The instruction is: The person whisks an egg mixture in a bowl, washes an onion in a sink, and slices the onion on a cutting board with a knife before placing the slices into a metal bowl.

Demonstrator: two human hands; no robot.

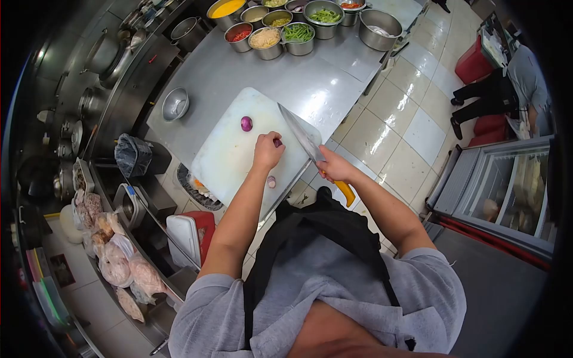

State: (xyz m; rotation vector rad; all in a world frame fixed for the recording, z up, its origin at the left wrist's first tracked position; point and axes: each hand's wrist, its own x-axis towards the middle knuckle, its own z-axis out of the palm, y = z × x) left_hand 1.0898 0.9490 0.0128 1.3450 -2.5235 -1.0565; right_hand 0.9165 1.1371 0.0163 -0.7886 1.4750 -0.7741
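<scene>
My left hand [268,150] is over the white cutting board [224,146], its fingers closed around a small purple onion [277,142] that is mostly covered by them. In my right hand [335,164] is a large kitchen knife [298,132] with a yellow handle; its blade points away from me over the board's right part. A second purple onion [246,123] lies on the board beyond my left hand. Nearer to me, close to the board's front edge, sits a small pale and purple onion piece [271,182].
Several metal pots of cut vegetables [298,37] stand at the table's far end. A metal bowl [175,104] is left of the board. Bagged food [116,262] fills a shelf at left. At right are a glass-topped freezer [501,191] and another person [525,83].
</scene>
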